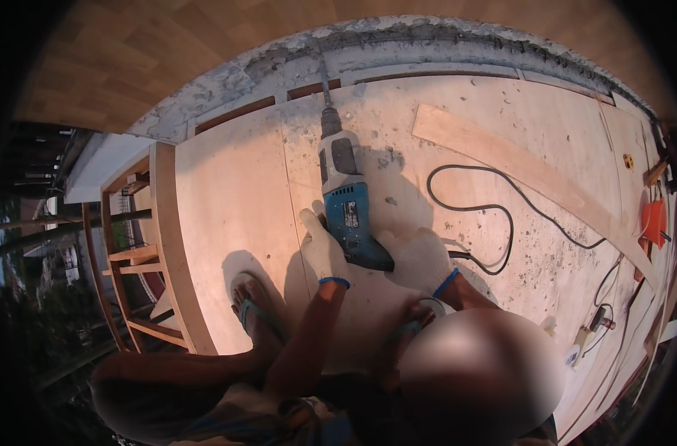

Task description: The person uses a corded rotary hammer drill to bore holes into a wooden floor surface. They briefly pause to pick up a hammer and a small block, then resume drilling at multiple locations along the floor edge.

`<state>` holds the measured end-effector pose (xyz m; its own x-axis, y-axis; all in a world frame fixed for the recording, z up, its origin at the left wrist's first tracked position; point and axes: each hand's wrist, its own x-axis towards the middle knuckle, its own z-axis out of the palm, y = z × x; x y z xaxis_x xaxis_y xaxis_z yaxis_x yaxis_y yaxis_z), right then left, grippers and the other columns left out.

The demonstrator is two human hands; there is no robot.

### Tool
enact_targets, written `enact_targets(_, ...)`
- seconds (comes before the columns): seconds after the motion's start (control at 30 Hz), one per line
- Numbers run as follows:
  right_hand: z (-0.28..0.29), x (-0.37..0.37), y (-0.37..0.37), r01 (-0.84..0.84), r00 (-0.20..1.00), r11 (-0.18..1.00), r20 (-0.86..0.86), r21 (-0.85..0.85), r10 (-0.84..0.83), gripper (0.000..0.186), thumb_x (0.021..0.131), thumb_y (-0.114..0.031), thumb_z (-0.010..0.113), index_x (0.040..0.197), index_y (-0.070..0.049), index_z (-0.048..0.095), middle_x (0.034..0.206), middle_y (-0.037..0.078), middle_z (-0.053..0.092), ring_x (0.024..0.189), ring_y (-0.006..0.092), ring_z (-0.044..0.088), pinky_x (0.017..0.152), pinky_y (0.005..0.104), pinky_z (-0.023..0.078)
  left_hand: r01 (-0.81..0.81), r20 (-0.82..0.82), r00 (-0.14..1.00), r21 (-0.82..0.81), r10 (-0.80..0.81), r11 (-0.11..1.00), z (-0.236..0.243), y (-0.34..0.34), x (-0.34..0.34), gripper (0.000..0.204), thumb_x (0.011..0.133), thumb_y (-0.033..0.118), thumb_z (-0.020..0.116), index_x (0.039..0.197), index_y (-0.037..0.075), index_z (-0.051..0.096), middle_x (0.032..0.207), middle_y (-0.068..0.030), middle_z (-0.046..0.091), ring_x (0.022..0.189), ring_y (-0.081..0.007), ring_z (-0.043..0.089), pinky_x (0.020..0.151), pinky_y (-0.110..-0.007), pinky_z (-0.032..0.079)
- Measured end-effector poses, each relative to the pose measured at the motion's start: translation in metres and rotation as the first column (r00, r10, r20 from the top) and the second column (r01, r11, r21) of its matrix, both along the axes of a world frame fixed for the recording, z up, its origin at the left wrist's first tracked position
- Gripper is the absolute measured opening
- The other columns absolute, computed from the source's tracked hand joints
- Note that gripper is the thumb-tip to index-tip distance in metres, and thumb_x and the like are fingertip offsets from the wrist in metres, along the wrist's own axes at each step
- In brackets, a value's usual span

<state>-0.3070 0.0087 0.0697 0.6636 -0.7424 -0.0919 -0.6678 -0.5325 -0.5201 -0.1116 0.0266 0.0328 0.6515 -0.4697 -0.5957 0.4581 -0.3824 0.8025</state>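
Head view. Both hands wear pale work gloves with blue cuffs and are clamped on one tool, a teal and grey hammer drill [346,212]. The left hand [324,247] grips the left flank of the housing, its far fingers partly hidden. The right hand [419,259] is closed around the rear handle, just beside the left. The drill lies ahead of and between the hands, its bit [326,82] pointing away from them to a rough concrete edge [238,83]; contact at the tip cannot be confirmed.

A black power cord [512,234] loops to the right of the right hand. Beneath both hands is a plywood sheet [231,178], marked with grey chips and dust. A loose wooden plank [457,140] lies ahead and right of the right hand. Well right of that hand is an orange-red object [654,223], kind undetermined. Left of the left hand stands a wooden frame [171,245] with crossbars. A flip-flop [266,316] is on the foot near the left wrist.
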Motion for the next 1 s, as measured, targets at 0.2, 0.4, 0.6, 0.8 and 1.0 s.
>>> enact_targets(0.2, -0.008, 0.003, 0.002, 0.009, 0.999, 0.999, 0.038, 0.032, -0.01, 0.04, 0.085, -0.026, 0.081, 0.119, -0.011, 0.068, 0.088, 0.016, 0.078, 0.082, 0.0401, 0.078, 0.075, 0.0532, 0.059, -0.091, -0.015, 0.996, -0.141, 0.09, 0.986, -0.013, 0.0, 0.006, 0.083, 0.117, 0.068, 0.048, 0.129, -0.01, 0.075, 0.118, -0.0152, 0.079, 0.101, -0.0221, 0.074, 0.09, -0.037, 0.061)
enact_targets(0.4, -0.017, 0.018, 0.003, 0.042, 0.997, 0.997, 0.056, 0.068, -0.046, 0.04, 0.087, -0.028, 0.08, 0.121, -0.01, 0.066, 0.086, 0.014, 0.078, 0.083, 0.0386, 0.078, 0.075, 0.0516, 0.059, -0.195, -0.086, 0.98, -0.188, 0.181, 0.963, -0.002, -0.01, 0.019, 0.077, 0.118, 0.064, 0.049, 0.131, -0.008, 0.072, 0.12, -0.0163, 0.078, 0.106, -0.0261, 0.074, 0.096, -0.04, 0.062)
enact_targets(0.6, -0.027, 0.035, 0.003, 0.044, 0.999, 0.998, 0.001, 0.051, -0.044, 0.047, 0.088, -0.03, 0.081, 0.128, -0.01, 0.066, 0.087, 0.015, 0.078, 0.082, 0.0383, 0.078, 0.076, 0.0519, 0.059, -0.24, -0.105, 0.97, -0.22, 0.221, 0.946, -0.022, -0.015, 0.045, 0.076, 0.118, 0.066, 0.046, 0.13, -0.005, 0.073, 0.125, -0.0196, 0.079, 0.11, -0.029, 0.076, 0.102, -0.043, 0.062)
enact_targets(0.8, -0.024, 0.068, 0.013, 0.112, 0.99, 0.987, 0.074, 0.115, -0.121, 0.051, 0.086, -0.03, 0.083, 0.129, -0.01, 0.066, 0.088, 0.014, 0.079, 0.083, 0.0376, 0.079, 0.077, 0.0511, 0.06, -0.256, -0.092, 0.966, -0.245, 0.241, 0.935, -0.009, -0.014, 0.08, 0.077, 0.115, 0.068, 0.049, 0.135, -0.004, 0.07, 0.125, -0.0194, 0.077, 0.117, -0.0309, 0.074, 0.104, -0.044, 0.062)
enact_targets(1.0, -0.006, 0.145, 0.028, 0.286, 0.939, 0.945, 0.148, 0.157, -0.309, 0.057, 0.085, -0.03, 0.084, 0.134, -0.008, 0.064, 0.099, 0.016, 0.079, 0.088, 0.0388, 0.079, 0.078, 0.051, 0.062, -0.261, 0.098, 0.954, -0.196, 0.284, 0.945, 0.03, -0.033, 0.135, 0.093, 0.109, 0.077, 0.052, 0.144, -0.008, 0.063, 0.129, -0.0206, 0.073, 0.124, -0.0316, 0.072, 0.107, -0.044, 0.061)
